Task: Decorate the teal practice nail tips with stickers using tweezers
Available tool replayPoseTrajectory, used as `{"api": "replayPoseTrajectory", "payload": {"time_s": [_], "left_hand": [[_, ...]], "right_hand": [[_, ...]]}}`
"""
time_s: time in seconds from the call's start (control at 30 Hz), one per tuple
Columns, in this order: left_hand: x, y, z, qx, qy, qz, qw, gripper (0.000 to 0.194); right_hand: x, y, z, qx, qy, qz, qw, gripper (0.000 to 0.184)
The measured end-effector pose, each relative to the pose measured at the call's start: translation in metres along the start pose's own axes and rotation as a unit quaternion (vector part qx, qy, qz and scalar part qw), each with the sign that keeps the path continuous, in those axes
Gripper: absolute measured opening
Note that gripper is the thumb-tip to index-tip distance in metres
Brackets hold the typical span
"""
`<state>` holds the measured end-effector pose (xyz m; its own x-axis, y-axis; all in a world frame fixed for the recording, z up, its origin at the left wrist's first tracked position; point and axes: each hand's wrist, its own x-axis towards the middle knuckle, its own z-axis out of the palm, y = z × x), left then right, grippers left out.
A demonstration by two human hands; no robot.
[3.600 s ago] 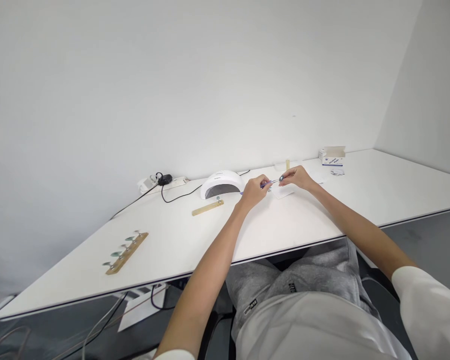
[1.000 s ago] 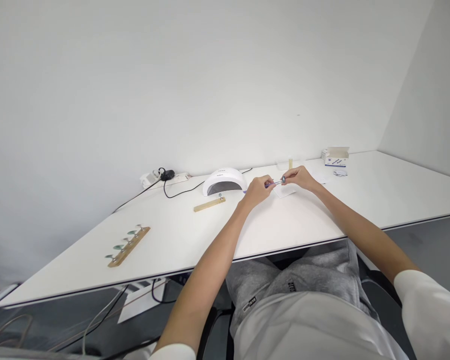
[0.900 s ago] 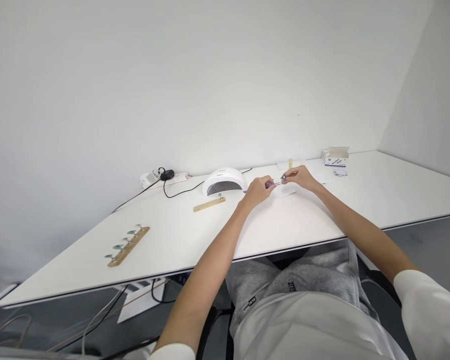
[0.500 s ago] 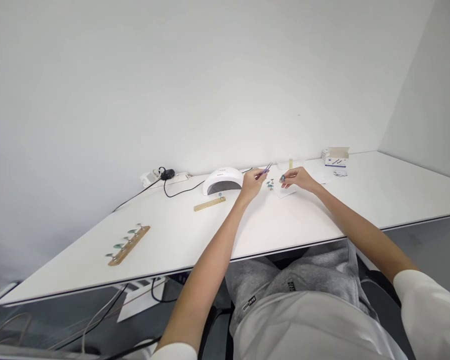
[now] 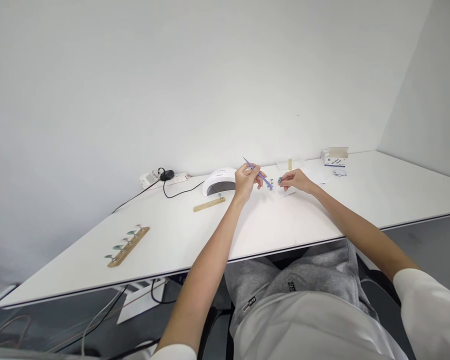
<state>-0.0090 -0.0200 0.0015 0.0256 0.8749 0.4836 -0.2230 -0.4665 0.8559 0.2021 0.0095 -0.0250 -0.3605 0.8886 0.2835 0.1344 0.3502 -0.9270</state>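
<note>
In my left hand (image 5: 246, 182) I hold slim purple tweezers (image 5: 260, 176), fingers closed round them. They slant from a thin point at the upper left down to a wider end over the small stands. My right hand (image 5: 297, 181) pinches a small dark teal piece (image 5: 279, 180), which looks like a false nail; its underside is hidden by the fingers. Between the hands, a few small nail stands (image 5: 271, 181) with greenish tops are partly covered by the tweezers. White paper (image 5: 285, 193) lies beneath my right hand.
A white nail lamp (image 5: 220, 176) stands behind a wooden bar (image 5: 209, 204) bearing one stand. Another wooden bar (image 5: 129, 247) with several nail stands lies at the left. Farther right are a small yellowish bottle (image 5: 290, 164) and an open box (image 5: 336, 158). Cables (image 5: 183, 191) run behind.
My left hand has turned and shifted slightly left, swinging the tweezers from pointing up and right to slanting down and right. The right hand with the teal piece has moved slightly left.
</note>
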Motion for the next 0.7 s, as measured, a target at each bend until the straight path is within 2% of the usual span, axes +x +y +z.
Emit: {"api": "replayPoseTrajectory", "payload": {"time_s": [0.27,0.7], "left_hand": [[-0.0032,-0.0006,0.0066,-0.019,0.030,-0.003,0.999,0.041],[-0.0058,-0.0011,0.0107,0.005,0.002,-0.024,1.000,0.039]], "right_hand": [[-0.0050,-0.0079,0.0045,0.004,-0.008,0.005,1.000,0.030],[-0.0057,-0.0093,0.0061,0.015,-0.035,-0.003,0.999,0.031]]}}
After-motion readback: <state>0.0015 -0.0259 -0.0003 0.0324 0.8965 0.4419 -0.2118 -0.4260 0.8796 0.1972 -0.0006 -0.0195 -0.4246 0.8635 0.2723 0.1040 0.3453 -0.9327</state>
